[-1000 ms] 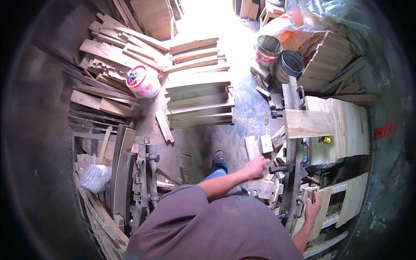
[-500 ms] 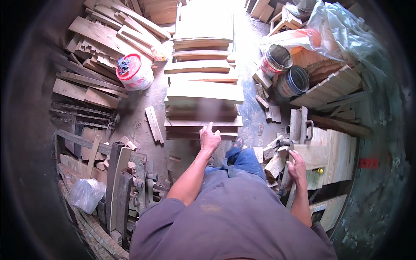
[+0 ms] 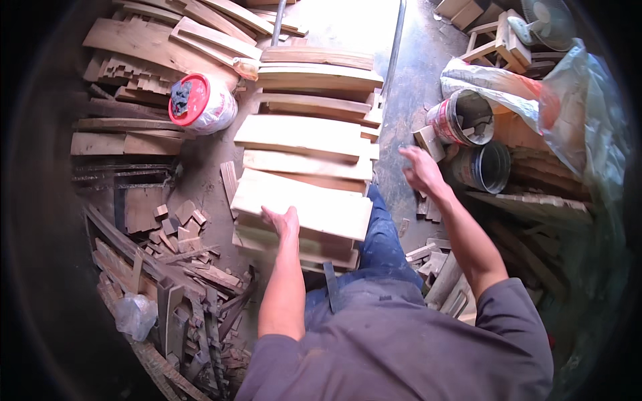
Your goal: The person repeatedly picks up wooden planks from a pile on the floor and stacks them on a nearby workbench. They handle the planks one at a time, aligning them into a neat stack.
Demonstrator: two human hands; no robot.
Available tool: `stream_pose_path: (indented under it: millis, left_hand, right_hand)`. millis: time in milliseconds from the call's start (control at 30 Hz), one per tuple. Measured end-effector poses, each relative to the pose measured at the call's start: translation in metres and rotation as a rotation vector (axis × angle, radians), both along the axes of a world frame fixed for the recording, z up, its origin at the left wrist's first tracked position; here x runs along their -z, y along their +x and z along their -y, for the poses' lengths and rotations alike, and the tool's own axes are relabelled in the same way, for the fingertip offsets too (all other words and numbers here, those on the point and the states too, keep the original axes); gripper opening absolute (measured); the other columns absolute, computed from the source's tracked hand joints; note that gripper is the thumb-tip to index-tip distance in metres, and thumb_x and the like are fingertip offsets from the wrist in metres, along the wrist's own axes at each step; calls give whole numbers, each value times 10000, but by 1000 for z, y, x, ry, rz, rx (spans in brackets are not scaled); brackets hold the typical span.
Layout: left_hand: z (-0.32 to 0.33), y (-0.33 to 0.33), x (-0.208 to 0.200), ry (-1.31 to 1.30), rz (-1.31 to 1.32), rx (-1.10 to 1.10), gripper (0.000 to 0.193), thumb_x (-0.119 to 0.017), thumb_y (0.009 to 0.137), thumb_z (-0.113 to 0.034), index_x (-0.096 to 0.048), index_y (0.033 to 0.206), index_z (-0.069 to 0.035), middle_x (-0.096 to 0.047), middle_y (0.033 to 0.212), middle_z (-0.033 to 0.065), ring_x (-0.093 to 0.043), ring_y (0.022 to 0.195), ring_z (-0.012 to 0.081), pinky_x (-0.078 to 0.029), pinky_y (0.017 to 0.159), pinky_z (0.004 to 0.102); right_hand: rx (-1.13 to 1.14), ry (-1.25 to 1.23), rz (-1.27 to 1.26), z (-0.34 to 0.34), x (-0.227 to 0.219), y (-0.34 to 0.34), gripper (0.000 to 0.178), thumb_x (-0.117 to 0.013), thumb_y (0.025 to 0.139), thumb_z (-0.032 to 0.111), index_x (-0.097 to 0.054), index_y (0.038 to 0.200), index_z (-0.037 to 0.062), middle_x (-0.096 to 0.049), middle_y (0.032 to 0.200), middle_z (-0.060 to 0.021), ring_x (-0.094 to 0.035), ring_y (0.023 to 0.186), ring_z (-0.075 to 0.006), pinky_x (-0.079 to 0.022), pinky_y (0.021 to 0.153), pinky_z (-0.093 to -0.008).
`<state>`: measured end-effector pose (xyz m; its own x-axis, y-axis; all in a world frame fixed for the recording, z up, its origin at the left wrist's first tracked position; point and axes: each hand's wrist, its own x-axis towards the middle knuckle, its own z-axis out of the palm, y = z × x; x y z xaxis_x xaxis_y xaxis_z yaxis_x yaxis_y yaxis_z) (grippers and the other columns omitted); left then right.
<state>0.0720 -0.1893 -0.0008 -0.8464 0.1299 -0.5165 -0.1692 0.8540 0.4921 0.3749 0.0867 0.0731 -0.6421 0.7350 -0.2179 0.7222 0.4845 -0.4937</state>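
A stack of pale, slightly curved wooden boards lies in rows ahead of me. My left hand (image 3: 284,222) is closed on the near edge of the closest broad board (image 3: 307,202), which sits a little askew over the boards below. Part of its fingers is hidden against the wood. Off to the stack's right, my right hand (image 3: 422,172) hangs in the air, empty, its fingers partly bent and apart. Farther up the stack lies another broad board (image 3: 301,136).
Two metal bars (image 3: 396,50) rise at the stack's far end. A red-lidded bucket (image 3: 212,110) stands left, near piled planks. At right are two open buckets (image 3: 461,119), a plastic sheet (image 3: 588,113), a fan (image 3: 550,23) and a wooden stool (image 3: 491,43). Offcuts litter the floor.
My view has shifted forward, nearer the stack. My left hand has gone from the stack's near end to a broad board's edge. My right hand has swung forward from the wood at right.
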Motion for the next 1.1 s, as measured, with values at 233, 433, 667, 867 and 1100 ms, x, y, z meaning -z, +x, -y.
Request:
stream_pose_path:
  millis: [233, 433, 667, 867, 1100]
  left_hand:
    - [-57, 17, -18, -232, 109, -113, 1212, -841, 789, -251, 47, 1586, -37, 19, 1635, 293, -11, 1529, 416, -186, 1234, 468]
    - [-75, 20, -14, -270, 123, -214, 1220, -840, 787, -232, 60, 1598, -92, 62, 1607, 345, -68, 1517, 448, -234, 1217, 459]
    - [-80, 21, -26, -296, 115, -197, 1201, -832, 792, -202, 52, 1598, -89, -35, 1559, 334, -214, 1460, 462, -346, 1159, 450]
    - [-73, 19, -18, -244, 59, -140, 1187, -825, 809, -207, 56, 1593, -69, -38, 1547, 386, -240, 1442, 493, -320, 1163, 446]
    - [-81, 13, -25, -215, 196, -210, 1180, -817, 827, -256, 61, 1602, -117, 75, 1605, 365, -53, 1522, 467, -254, 1196, 446]
  right_hand:
    - [-151, 173, 85, -182, 75, -133, 567, -551, 781, -9, -578, 1339, 88, -600, 1243, -198, -566, 1150, -371, -450, 1013, -455]
    - [-323, 230, 199, -224, 129, -181, 719, -617, 762, -5, -430, 1451, 82, -547, 1291, -205, -539, 1199, -373, -432, 1036, -452]
    - [-451, 225, 319, -256, 137, -190, 684, -641, 802, 49, -395, 1435, 124, -588, 1169, -189, -595, 1088, -396, -507, 916, -481]
    - [-188, 42, 167, -252, 102, -203, 421, -607, 826, 106, -585, 1246, 125, -696, 997, -181, -675, 982, -379, -534, 842, -483]
    - [-181, -864, -269, -137, 104, -138, 522, -581, 784, -15, -614, 1295, 85, -664, 1252, -125, -585, 1214, -209, -473, 1029, -351]
